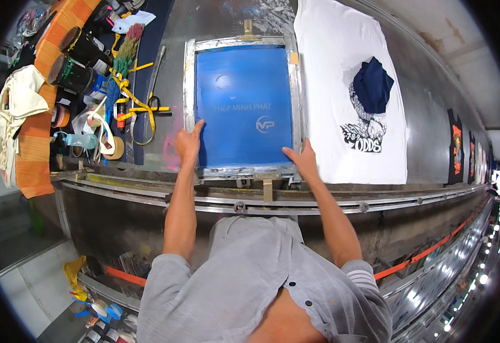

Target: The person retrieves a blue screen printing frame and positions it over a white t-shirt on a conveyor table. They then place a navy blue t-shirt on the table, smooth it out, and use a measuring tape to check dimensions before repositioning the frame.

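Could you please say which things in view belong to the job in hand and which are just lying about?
In use:
framed blue printing screen, left hand at its left edge, right hand at its right

Apparently lying about:
yellow tape measure
tan tape roll
teal bottle
crumpled navy cloth

Left of the screen-printing frame (244, 86), a narrow bare strip of table (173, 63) leaves passage for a hand, bounded by scissors (157, 73) and yellow tape measure (141, 109); farther left, jars (70, 74) crowd the way. Rightward, the white T-shirt (324, 74) lies flat, a bunched navy cloth (373, 86) rising on it. Metal rails (318, 206) line the near edge.
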Demonstrator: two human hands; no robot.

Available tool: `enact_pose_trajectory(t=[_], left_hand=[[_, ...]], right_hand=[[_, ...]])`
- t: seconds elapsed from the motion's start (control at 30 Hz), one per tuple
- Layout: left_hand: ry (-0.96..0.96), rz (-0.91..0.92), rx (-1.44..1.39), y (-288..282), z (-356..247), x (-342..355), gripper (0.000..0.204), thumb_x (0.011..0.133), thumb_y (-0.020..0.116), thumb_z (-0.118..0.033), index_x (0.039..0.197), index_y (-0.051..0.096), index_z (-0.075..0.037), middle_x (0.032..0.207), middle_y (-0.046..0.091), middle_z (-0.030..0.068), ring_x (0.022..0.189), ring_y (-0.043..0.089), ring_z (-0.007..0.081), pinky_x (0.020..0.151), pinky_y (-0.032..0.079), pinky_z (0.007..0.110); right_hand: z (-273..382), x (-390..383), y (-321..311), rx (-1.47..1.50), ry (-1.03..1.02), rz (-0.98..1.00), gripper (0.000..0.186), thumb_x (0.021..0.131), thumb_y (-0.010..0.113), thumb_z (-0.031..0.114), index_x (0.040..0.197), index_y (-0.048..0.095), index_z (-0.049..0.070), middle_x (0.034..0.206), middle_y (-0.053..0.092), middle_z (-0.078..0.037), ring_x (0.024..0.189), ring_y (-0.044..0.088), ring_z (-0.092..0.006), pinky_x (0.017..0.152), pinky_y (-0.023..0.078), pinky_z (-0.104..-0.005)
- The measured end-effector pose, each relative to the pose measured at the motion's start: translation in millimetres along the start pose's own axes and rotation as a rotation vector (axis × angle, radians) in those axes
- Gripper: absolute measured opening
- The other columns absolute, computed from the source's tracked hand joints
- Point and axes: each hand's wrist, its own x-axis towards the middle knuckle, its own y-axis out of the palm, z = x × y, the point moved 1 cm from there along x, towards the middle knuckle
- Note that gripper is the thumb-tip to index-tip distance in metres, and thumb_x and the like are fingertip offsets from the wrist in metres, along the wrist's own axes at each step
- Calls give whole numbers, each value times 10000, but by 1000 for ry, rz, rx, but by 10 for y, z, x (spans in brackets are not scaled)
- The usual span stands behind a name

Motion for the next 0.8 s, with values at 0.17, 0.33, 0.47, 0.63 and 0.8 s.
enact_pose_trajectory(t=[0.17,0.33,0.47,0.63,0.8], left_hand=[[34,-62,-107,-13,196,-99,644,733,757,-560,868,688,66,847,686,292,825,665,470,738,502,511],[127,-135,-205,-34,330,-156,475,725,810,-407,911,710,18,863,686,229,794,642,430,755,481,497],[284,-265,-117,-56,472,-203,466,728,820,-363,907,704,52,889,600,175,846,573,337,780,442,429],[300,-310,-38,-30,660,-111,468,743,812,-348,959,706,53,985,568,174,959,535,340,842,427,427],[327,-321,67,-54,522,-200,449,759,800,-248,1109,694,13,1088,576,186,1081,519,374,953,397,502]], right_hand=[[-51,-334,360,-142,7,-228,562,777,746,307,1186,571,-37,1121,587,-231,1039,565,-384,878,462,-450],[-199,-524,595,-263,-52,-332,565,777,731,268,1194,555,-70,1098,528,-203,1037,514,-375,879,443,-454],[-183,-645,672,-267,-131,-365,566,786,725,231,1215,538,-87,1105,520,-214,1044,506,-388,890,434,-462],[-96,-643,754,-322,-170,-357,593,775,742,184,1263,520,-68,1090,510,-197,1053,484,-382,916,405,-477],[-114,-653,808,-442,-184,-299,707,797,731,215,1352,430,-104,1134,492,-211,1077,463,-389,951,373,-496]])
